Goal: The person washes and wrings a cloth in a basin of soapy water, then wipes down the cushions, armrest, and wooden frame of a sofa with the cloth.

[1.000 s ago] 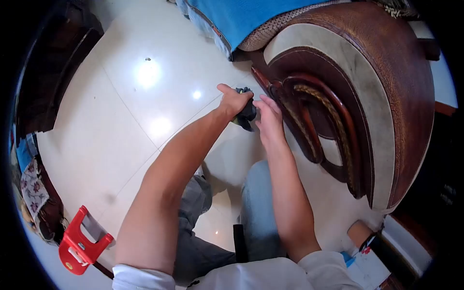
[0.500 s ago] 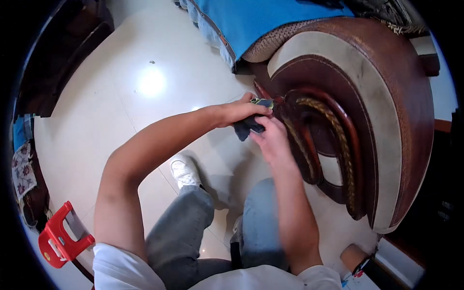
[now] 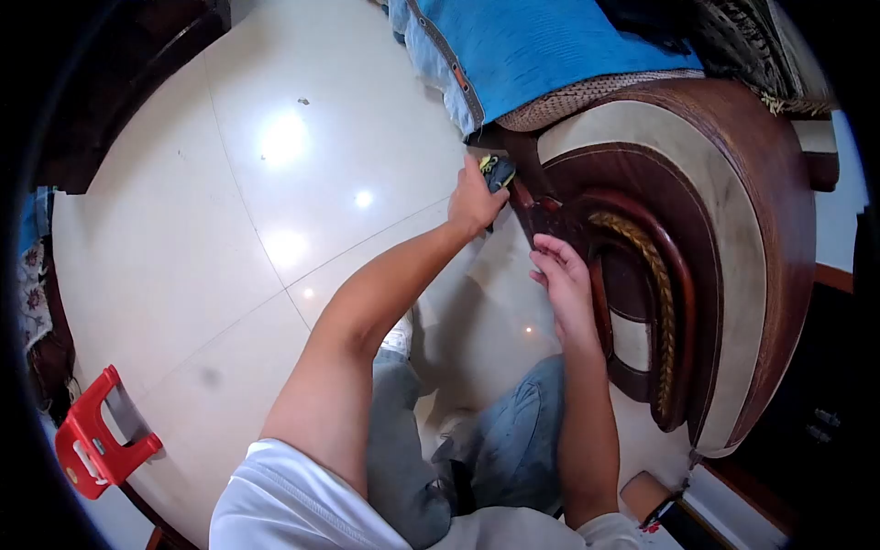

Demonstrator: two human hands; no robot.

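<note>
My left hand point(image 3: 473, 200) is closed around a small bunched dark cloth point(image 3: 499, 171) with yellow-green markings. Its exact kind I cannot make out. The hand is held out near the front corner of a brown and cream sofa armrest point(image 3: 742, 247). My right hand point(image 3: 566, 280) is apart from the cloth, in front of the armrest's carved wooden trim point(image 3: 632, 220). Its fingers are loosely bent and parted, and nothing shows in them.
A blue cloth point(image 3: 541, 55) covers the sofa seat at the top. On the glossy tiled floor point(image 3: 211, 302), a red plastic stool point(image 3: 105, 440) stands at lower left. Dark furniture point(image 3: 119, 73) is at upper left. A brown cylindrical object point(image 3: 645, 495) lies at lower right.
My right hand has let go of the dark cloth and drawn away to the right. The left hand has moved slightly upward with the cloth. The whole view has shifted.
</note>
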